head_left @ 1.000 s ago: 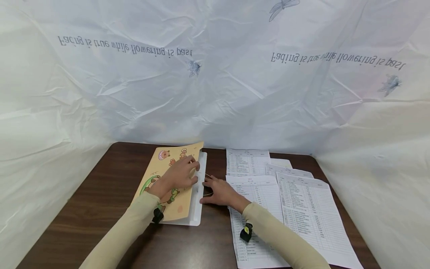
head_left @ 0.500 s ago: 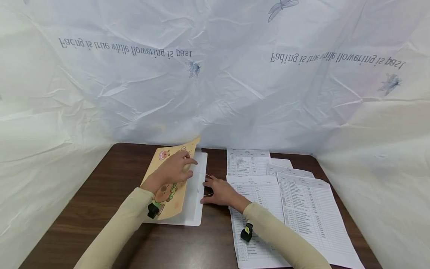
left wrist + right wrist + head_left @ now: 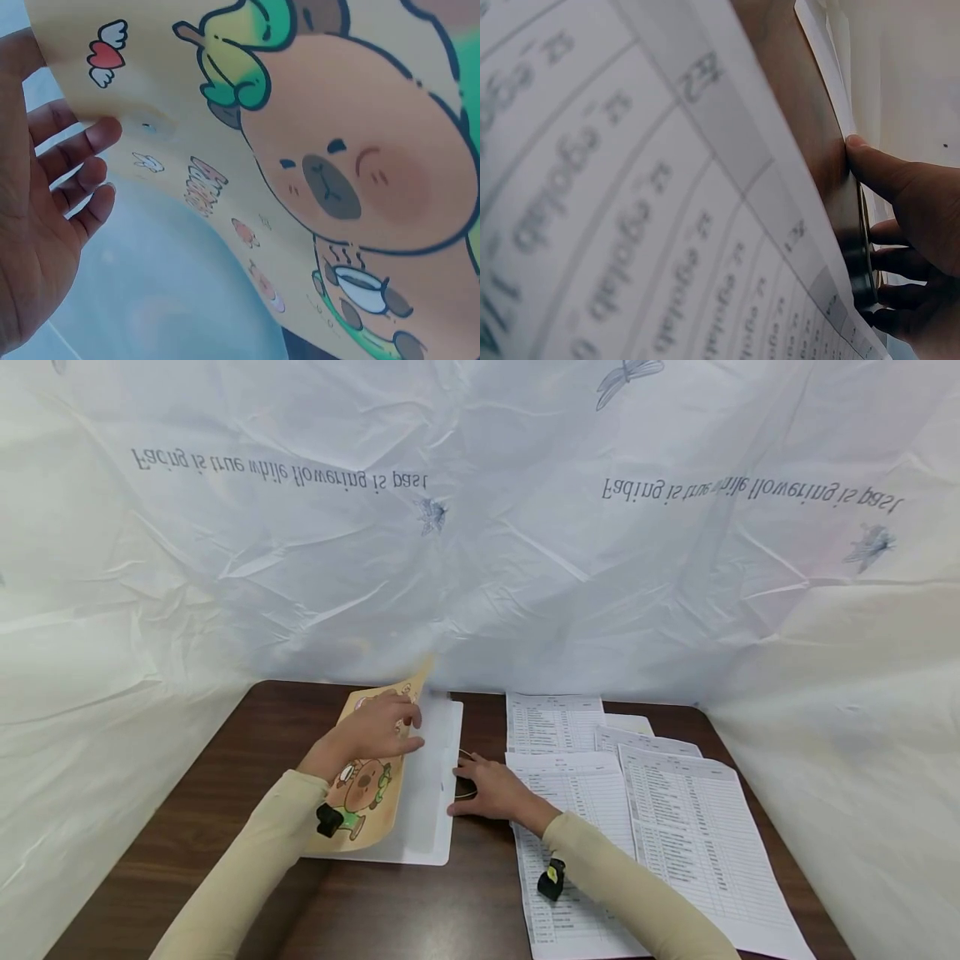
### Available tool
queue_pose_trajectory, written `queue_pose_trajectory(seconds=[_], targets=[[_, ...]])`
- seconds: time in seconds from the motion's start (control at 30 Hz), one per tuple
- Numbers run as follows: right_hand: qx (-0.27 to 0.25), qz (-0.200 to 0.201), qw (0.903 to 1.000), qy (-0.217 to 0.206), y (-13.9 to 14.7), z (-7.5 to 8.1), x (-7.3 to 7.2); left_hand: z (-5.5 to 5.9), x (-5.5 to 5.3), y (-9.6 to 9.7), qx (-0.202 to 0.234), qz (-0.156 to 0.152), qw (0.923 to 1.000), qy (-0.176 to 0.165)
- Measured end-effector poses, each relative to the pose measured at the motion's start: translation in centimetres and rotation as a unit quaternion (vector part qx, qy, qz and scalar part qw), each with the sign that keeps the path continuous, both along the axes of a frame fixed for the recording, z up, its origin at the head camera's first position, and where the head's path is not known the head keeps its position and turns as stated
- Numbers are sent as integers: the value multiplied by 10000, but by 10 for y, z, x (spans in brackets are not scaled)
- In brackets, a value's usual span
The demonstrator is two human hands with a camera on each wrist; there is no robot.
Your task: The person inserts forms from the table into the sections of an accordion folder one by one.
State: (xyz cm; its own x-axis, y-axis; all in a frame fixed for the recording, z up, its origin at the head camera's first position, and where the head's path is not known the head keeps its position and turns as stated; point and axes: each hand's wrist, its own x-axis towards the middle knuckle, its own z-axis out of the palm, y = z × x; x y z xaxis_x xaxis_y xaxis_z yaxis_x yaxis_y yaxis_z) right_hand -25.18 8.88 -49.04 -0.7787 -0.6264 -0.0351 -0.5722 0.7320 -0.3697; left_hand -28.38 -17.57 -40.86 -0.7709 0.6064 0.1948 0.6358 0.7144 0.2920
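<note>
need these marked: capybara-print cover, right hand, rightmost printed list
capybara-print cover (image 3: 307, 131): left wrist view, on the printed capybara's face
right hand (image 3: 493, 789): head view, on the back of the hand
rightmost printed list (image 3: 701, 839): head view, mid-sheet

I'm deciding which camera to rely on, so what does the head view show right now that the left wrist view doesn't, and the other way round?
Only the head view: the right hand, the printed sheets on the right, and the white backdrop with its upside-down lettering.

Only the left wrist view: the palm of the left hand, and a winged red heart printed near it.

Both: the left hand at the raised yellow cover, and the large cartoon animal printed on that cover.
</note>
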Motion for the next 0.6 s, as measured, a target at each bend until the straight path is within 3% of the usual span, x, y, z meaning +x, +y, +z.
queue_pose_trajectory(seconds=[0.33,0.6], targets=[[3,35,10000,-39,1,0,-1,7,-1,-13,269,267,9993,11],[-11,82,10000,39,1,-4,-1,12,4,-28,317,144,9994,3]])
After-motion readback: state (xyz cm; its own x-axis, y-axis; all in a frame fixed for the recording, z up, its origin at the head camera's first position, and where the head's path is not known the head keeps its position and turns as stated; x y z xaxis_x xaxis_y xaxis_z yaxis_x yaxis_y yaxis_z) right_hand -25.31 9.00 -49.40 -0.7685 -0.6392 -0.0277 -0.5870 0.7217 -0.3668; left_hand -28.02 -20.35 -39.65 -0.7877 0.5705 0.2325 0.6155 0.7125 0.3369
